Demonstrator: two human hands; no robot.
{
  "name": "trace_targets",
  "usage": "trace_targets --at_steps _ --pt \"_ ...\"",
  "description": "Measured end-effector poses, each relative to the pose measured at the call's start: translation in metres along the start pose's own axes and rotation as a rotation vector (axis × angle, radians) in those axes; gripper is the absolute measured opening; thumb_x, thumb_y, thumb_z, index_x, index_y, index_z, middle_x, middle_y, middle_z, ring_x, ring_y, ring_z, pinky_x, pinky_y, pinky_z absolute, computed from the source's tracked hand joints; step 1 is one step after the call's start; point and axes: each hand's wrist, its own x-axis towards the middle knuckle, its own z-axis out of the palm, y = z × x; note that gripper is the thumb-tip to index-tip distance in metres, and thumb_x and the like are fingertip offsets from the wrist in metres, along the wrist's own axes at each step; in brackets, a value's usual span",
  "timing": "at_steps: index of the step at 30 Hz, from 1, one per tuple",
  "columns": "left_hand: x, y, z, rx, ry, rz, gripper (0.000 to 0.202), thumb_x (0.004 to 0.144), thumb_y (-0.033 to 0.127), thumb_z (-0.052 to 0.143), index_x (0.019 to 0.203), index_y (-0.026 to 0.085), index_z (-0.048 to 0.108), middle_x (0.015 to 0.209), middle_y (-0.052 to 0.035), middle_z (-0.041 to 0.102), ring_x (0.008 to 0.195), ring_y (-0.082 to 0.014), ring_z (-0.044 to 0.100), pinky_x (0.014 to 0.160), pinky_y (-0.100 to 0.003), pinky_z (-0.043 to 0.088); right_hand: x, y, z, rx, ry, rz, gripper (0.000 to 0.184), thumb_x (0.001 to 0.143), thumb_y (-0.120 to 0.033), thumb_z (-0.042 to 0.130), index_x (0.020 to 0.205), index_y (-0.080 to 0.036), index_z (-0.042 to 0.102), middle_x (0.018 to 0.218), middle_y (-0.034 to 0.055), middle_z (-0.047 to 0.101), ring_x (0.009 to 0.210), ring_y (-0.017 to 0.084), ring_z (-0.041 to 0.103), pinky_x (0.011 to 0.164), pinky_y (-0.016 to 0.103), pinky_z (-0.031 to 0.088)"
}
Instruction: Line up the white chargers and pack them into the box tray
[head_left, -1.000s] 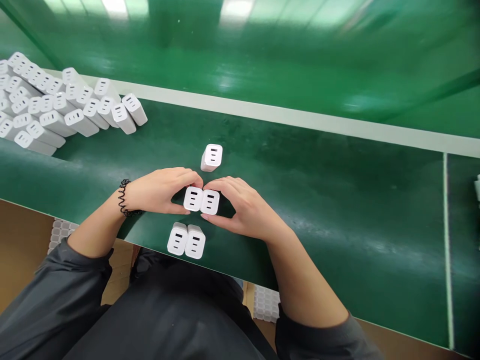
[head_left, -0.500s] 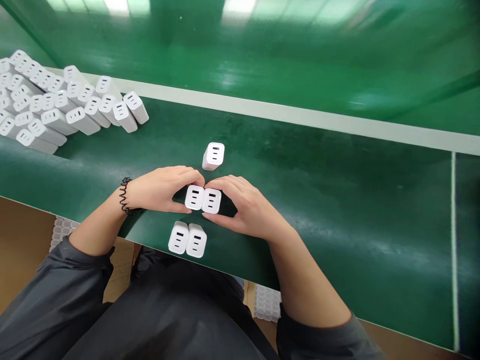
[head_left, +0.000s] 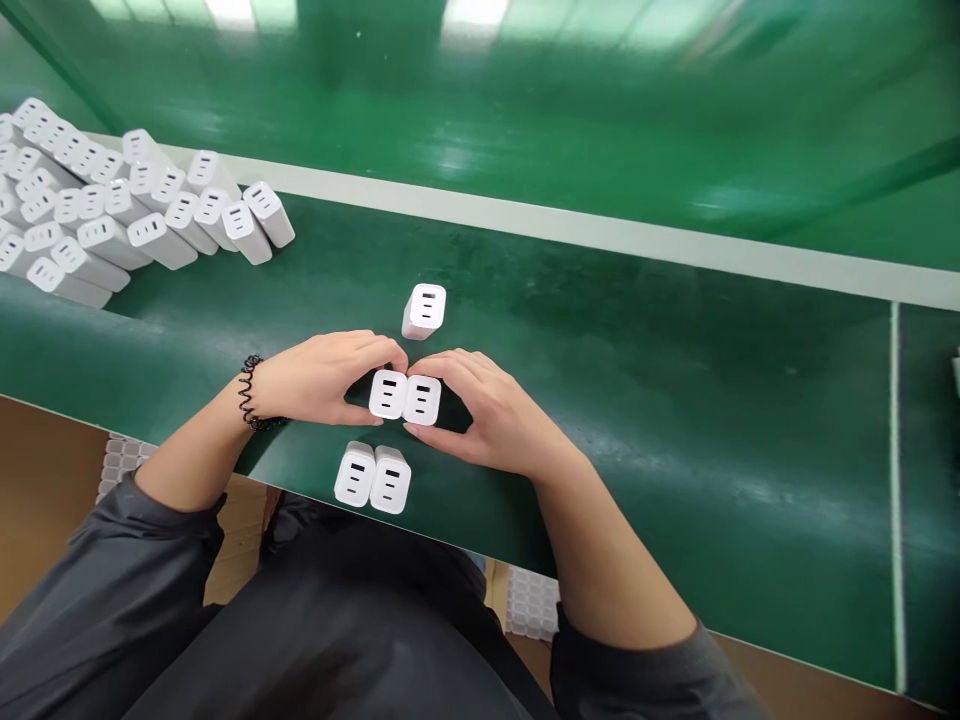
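Note:
Two white USB chargers stand side by side, touching, with their port faces up. My left hand (head_left: 337, 375) grips the left charger (head_left: 388, 395) between thumb and fingers. Around the right charger (head_left: 422, 401), my right hand (head_left: 480, 405) is closed the same way. Just beyond my fingertips a single charger (head_left: 427, 307) stands alone. Nearer to me, close to the table edge, a pair of chargers has its left one (head_left: 355, 474) against its right one (head_left: 391, 480). Each shows one wide port and two narrower ones.
A crowd of similar white chargers (head_left: 161, 240) fills the far left of the green table (head_left: 675, 400). Behind runs a pale strip (head_left: 525, 209) below a glossy green panel (head_left: 562, 110). A light line (head_left: 897, 480) crosses the table at right. White trays (head_left: 531, 603) show below the near edge.
Both hands keep their hold on the two chargers. The whole view has shifted very slightly; nothing else has visibly moved.

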Motion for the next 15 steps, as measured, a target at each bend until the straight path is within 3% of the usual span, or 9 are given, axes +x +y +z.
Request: trace_targets --at_steps 8,15 --pt "0.0073 0.0048 0.0061 0.03 0.358 0.255 0.029 0.089 0.027 0.068 0.113 0.019 0.053 0.11 -0.0078 0.067 0.106 -0.0204 0.061 0.094 -0.036 0.052 0.0025 -0.0022 -0.0032 0.024 0.25 -0.036 0.045 0.08 -0.018 0.069 0.12 -0.024 0.049 0.108 0.0092 0.064 0.098 0.025 0.064 0.08 0.042 0.057" --pt "0.0079 0.0073 0.0094 0.017 0.434 0.303 0.036 0.088 0.034 0.072 0.116 0.02 0.054 0.11 -0.0089 0.066 0.103 -0.02 0.063 0.088 -0.034 0.056 0.0033 -0.0027 -0.0033 0.158 0.252 -0.039 0.044 0.081 -0.018 0.067 0.122 -0.025 0.051 0.111 0.0075 0.067 0.102 0.024 0.067 0.083 0.039 0.058"
